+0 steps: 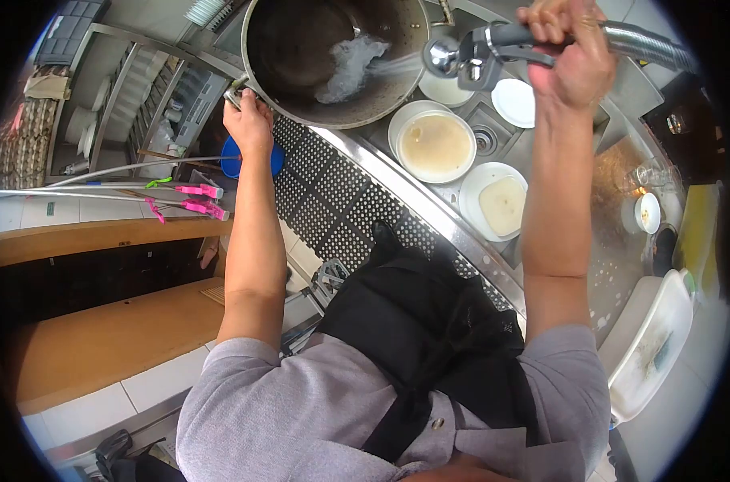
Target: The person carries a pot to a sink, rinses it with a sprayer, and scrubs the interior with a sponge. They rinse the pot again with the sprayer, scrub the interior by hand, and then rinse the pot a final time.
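Note:
My right hand (572,52) is wrapped round the handle of a metal spray nozzle (481,58) with a ribbed hose. Water sprays leftward from its head into a large dark pot (289,40) and splashes on the inside. My left hand (248,120) grips the pot's side handle (236,94), which sticks out at the lower left of the rim. The pot is tilted, its opening facing me. Below the nozzle, a bowl of cloudy liquid (436,145) and a white dish (501,206) rest in the sink.
A drain (484,140) shows between the bowl and a white plate (515,102). A white tub (650,345) stands at the right. At the left are a dish rack (136,96), egg trays (28,145), pink-clipped poles (200,191) and a blue bucket (277,159). A perforated mat (333,193) covers the floor.

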`<state>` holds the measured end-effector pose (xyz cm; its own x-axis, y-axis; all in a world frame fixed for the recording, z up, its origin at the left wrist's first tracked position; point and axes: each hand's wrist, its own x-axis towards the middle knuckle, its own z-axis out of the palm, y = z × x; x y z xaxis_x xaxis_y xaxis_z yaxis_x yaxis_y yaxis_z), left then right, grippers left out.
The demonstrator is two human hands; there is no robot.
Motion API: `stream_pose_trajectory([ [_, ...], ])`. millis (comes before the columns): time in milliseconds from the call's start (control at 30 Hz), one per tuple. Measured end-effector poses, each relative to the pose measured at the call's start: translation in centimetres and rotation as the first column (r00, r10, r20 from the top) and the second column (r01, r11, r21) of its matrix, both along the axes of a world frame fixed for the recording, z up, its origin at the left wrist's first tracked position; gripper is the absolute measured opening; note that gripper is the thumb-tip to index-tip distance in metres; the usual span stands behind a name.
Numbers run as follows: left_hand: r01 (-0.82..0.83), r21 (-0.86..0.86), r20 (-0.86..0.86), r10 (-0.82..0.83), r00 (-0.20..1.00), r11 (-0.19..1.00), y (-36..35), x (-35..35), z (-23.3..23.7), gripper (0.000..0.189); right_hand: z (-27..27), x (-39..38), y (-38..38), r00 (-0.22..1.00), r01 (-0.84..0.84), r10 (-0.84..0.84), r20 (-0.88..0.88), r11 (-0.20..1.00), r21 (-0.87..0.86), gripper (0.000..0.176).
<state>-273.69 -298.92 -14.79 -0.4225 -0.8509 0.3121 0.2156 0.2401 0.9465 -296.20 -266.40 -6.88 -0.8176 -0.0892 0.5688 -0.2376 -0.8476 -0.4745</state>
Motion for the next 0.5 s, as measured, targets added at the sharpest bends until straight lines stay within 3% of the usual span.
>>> stream_pose_trajectory([
  [100, 0.017, -0.005, -0.007, -0.017, 1.000, 1.000, 0.1, -0.5, 0.4, 0.014, 0.1, 0.9, -1.5, 0.997, -0.078, 0.079, -0.012, 0.996, 0.041, 0.043],
  [167, -0.016, 0.016, 0.019, 0.016, 1.000, 1.000, 0.8, -1.0, 0.6, 0.017, 0.7, 1.9, -2.8, 0.962, -0.266, 0.271, 0.038, 0.958, -0.107, 0.048],
  [233, -0.026, 0.012, 0.028, 0.026, 0.999, 1.000, 1.2, -1.3, 0.7, 0.016, 1.7, 2.2, -4.3, 0.963, -0.262, 0.269, 0.014, 0.945, -0.194, 0.051],
  [300, -0.038, 0.011, 0.035, 0.038, 0.999, 0.999, 1.2, -1.2, 0.6, 0.016, 3.5, 2.2, -4.9, 0.971, -0.237, 0.225, -0.075, 0.921, -0.308, 0.052],
  [367, -0.011, -0.002, 0.022, 0.011, 1.000, 1.000, 0.9, -1.0, 0.4, 0.013, 5.5, 2.2, -4.6, 0.977, -0.210, 0.207, -0.046, 0.913, -0.349, 0.052],
  [433, -0.015, -0.024, 0.018, 0.016, 1.000, 1.000, 0.4, -0.9, 0.1, 0.013, 7.3, 2.2, -3.8, 0.997, 0.059, -0.036, 0.073, 0.938, -0.341, 0.052],
  [500, -0.022, -0.007, 0.019, 0.022, 1.000, 1.000, 0.4, -1.0, 0.1, 0.013, 8.1, 2.6, -3.6, 0.994, 0.103, -0.084, 0.065, 0.908, -0.406, 0.051],
])
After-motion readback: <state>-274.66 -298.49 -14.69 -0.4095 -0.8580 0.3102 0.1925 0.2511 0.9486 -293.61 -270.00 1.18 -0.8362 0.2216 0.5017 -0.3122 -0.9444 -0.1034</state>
